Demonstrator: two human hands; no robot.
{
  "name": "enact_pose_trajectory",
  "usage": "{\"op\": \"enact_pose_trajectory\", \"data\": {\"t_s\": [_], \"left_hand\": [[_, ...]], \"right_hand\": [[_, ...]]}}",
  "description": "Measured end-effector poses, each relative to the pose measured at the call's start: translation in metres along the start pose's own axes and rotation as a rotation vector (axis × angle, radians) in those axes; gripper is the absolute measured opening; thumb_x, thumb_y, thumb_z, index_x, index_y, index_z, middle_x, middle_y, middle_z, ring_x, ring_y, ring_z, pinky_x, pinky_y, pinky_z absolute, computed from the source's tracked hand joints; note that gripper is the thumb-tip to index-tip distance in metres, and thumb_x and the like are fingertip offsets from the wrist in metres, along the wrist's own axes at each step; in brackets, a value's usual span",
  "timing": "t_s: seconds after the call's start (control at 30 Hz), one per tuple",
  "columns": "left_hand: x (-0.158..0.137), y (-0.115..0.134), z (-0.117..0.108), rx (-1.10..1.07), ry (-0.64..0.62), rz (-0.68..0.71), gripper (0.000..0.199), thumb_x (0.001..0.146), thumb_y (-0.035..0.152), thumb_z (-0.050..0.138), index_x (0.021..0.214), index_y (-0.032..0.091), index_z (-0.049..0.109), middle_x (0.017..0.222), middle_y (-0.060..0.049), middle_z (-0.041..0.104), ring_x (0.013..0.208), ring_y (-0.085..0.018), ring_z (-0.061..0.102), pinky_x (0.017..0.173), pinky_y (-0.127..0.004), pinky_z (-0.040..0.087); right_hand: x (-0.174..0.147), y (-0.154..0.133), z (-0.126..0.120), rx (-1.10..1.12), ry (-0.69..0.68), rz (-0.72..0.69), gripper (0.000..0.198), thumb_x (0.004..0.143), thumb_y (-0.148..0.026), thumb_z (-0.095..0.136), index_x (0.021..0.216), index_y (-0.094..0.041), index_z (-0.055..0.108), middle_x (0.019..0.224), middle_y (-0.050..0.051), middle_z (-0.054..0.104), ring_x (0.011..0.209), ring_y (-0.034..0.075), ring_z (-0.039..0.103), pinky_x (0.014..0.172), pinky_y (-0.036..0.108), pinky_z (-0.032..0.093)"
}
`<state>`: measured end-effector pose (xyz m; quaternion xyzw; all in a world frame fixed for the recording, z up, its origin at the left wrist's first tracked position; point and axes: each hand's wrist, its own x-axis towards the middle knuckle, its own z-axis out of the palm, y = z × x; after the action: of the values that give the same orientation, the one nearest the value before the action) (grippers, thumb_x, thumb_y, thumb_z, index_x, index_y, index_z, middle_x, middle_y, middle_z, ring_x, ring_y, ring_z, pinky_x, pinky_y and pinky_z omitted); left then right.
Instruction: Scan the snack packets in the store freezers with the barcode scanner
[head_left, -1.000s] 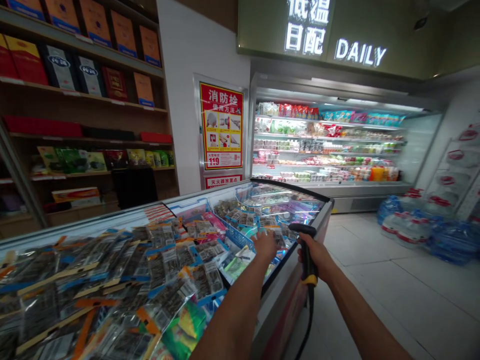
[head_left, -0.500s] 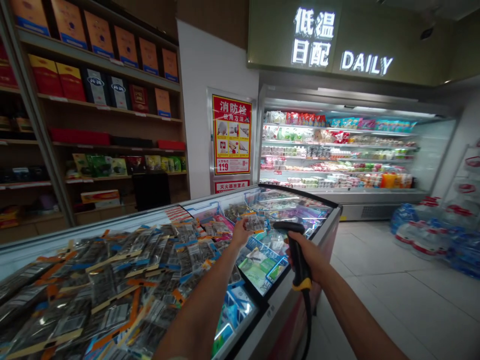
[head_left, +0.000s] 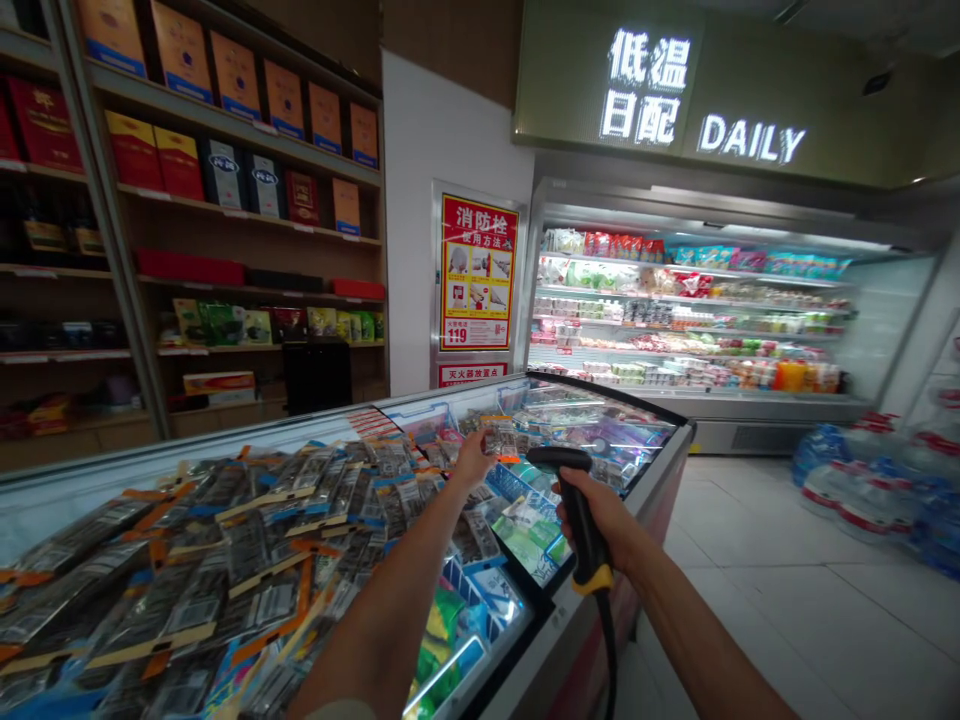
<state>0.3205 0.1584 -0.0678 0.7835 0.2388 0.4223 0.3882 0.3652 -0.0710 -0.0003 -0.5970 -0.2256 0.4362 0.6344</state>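
Observation:
My left hand (head_left: 472, 462) reaches out over the chest freezer, its fingers closed on a small clear packet (head_left: 504, 438) with dark contents. My right hand (head_left: 606, 518) is wrapped around the handle of a black and yellow barcode scanner (head_left: 585, 535). The scanner's head points left, close to the packet but apart from it, and its cable hangs down. A wide heap of similar packets (head_left: 247, 540), with orange, blue and cream strips, lies on the freezer's glass top to the left and below my left arm.
The chest freezer (head_left: 559, 620) runs along the front, with baskets of packaged goods under its glass. Wooden shelves (head_left: 247, 225) with boxes stand behind at left. A lit refrigerated display (head_left: 690, 300) stands at the back right. Bottled water packs (head_left: 855, 495) sit on the tiled floor.
The view has swung slightly left, so the surroundings sit further right. Both hands have shifted a little left in view, still holding the packet and the scanner.

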Motion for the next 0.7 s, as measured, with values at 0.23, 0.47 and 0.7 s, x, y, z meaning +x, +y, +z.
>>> {"op": "enact_pose_trajectory", "data": {"t_s": [0.23, 0.47, 0.7], "left_hand": [[0.000, -0.001, -0.015, 0.158, 0.004, 0.011, 0.050, 0.052, 0.002, 0.057, 0.101, 0.013, 0.052, 0.087, -0.005, 0.055, 0.074, -0.012, 0.051, 0.070, -0.025, 0.040], [-0.003, -0.009, -0.056, 0.503, 0.005, -0.038, 0.040, 0.053, 0.007, 0.056, 0.092, 0.012, 0.055, 0.089, -0.007, 0.054, 0.085, -0.018, 0.049, 0.077, -0.027, 0.036], [-0.008, -0.011, -0.072, 0.764, -0.069, -0.147, 0.033, 0.058, 0.014, 0.053, 0.091, 0.015, 0.058, 0.094, -0.011, 0.053, 0.089, -0.024, 0.049, 0.076, -0.033, 0.036]], "right_hand": [[-0.001, -0.004, 0.002, 0.007, 0.018, -0.030, 0.025, 0.071, -0.040, 0.047, 0.069, -0.015, 0.050, 0.041, -0.003, 0.050, 0.032, 0.009, 0.047, 0.029, 0.018, 0.033], [0.009, -0.001, -0.020, 0.015, 0.089, -0.067, 0.025, 0.070, -0.040, 0.049, 0.068, -0.015, 0.049, 0.040, -0.002, 0.049, 0.032, 0.009, 0.046, 0.030, 0.018, 0.035], [0.020, 0.003, -0.034, 0.034, 0.134, -0.077, 0.026, 0.068, -0.041, 0.052, 0.070, -0.015, 0.050, 0.041, -0.003, 0.050, 0.033, 0.009, 0.048, 0.031, 0.018, 0.036]]}}
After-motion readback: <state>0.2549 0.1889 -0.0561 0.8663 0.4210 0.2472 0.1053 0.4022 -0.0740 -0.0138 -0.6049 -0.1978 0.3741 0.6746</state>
